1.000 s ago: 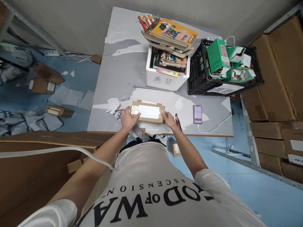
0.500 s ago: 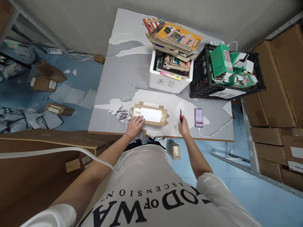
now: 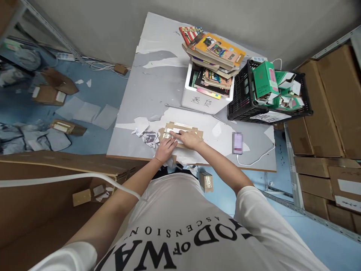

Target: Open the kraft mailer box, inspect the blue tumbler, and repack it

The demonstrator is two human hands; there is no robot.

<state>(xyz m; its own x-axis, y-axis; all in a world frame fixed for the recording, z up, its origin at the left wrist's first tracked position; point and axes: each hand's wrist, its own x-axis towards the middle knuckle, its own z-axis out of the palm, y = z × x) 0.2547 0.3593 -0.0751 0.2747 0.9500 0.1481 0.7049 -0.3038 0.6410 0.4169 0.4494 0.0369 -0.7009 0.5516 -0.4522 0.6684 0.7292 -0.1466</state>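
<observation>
A flat brown cardboard package (image 3: pixel 199 134) with shiny clear tape and a white label lies near the table's front edge. My left hand (image 3: pixel 166 149) lies on its near left part, fingers stretched out over the cardboard. Above the package, my right hand (image 3: pixel 189 139) is closed around a utility knife (image 3: pixel 175 133), which points left across the label and tape. The fingers cover most of the knife. Crumpled paper (image 3: pixel 150 138) and torn white scraps (image 3: pixel 141 124) sit just left of the package.
Behind are a white bin (image 3: pixel 207 103) stacked with books (image 3: pixel 220 51) and a black crate (image 3: pixel 239 107) of green boxes (image 3: pixel 266 81). A phone (image 3: pixel 237 143) on a white cable lies to the right. A large open carton (image 3: pixel 56 165) stands at left; cartons (image 3: pixel 313 177) line the right.
My right hand has moved left with the knife, from the bare table onto the package. My left hand stays on the package's left part.
</observation>
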